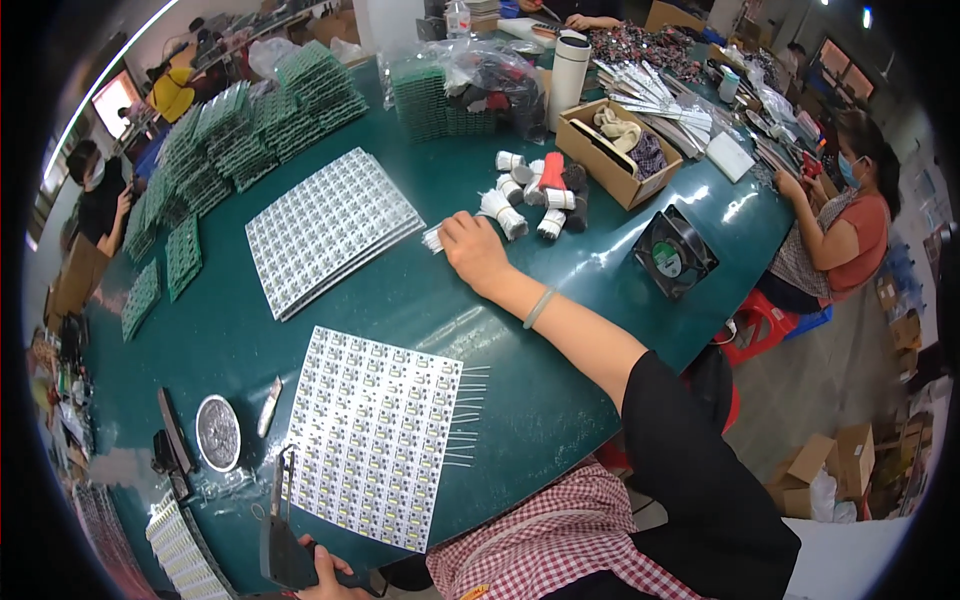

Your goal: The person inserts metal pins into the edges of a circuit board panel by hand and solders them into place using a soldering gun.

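My left hand (328,578) is at the lower edge, its fingers wrapped round the grip of a black soldering gun (282,548). The gun's tip end lies over the left edge of a white circuit board panel (375,440) with rows of small components. Several short white wires (465,420) stick out from that panel's right edge. Stretched far across the table, my right hand (474,252) closes its fingers over a small bunch of white wires (432,239), beside a stack of similar panels (330,225).
Tied wire bundles (535,195), a cardboard box (620,155), a white bottle (569,80) and a black fan (673,250) lie beyond my right arm. A metal dish (218,433) and a knife (269,407) sit left. Green board stacks (235,135) stand behind. A co-worker (840,215) sits at right.
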Demonstrator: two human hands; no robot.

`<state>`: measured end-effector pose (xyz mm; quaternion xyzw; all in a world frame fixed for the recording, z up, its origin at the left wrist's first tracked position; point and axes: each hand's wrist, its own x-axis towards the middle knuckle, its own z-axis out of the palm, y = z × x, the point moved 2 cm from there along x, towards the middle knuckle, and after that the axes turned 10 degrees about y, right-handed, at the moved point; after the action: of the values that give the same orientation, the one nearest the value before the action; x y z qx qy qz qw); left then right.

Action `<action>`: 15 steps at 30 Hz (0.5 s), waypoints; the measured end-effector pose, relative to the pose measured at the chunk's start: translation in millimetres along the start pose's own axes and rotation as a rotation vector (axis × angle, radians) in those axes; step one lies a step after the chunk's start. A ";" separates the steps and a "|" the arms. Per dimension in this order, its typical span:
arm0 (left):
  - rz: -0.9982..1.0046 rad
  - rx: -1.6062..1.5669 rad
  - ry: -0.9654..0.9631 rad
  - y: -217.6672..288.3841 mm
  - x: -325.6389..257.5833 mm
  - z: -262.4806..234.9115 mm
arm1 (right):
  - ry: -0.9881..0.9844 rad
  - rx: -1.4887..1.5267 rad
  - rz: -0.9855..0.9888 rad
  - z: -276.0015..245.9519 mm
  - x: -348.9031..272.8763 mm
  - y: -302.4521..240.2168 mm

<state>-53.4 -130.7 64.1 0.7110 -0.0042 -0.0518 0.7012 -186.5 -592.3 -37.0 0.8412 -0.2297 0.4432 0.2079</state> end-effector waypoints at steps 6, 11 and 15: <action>-0.054 0.062 0.102 -3.8 2.6 1.2 | -0.068 -0.034 -0.044 7.9 1.4 -1.9; -0.069 0.055 0.017 -2.3 1.3 11.0 | -0.025 0.007 -0.014 2.5 0.6 -2.3; -0.054 0.072 -0.005 -11.8 3.5 10.5 | -0.017 0.011 0.000 1.5 -0.4 0.7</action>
<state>-51.5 -141.3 52.0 0.7357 0.0114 -0.0721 0.6734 -186.1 -593.6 -37.9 0.8461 -0.2290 0.4372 0.2015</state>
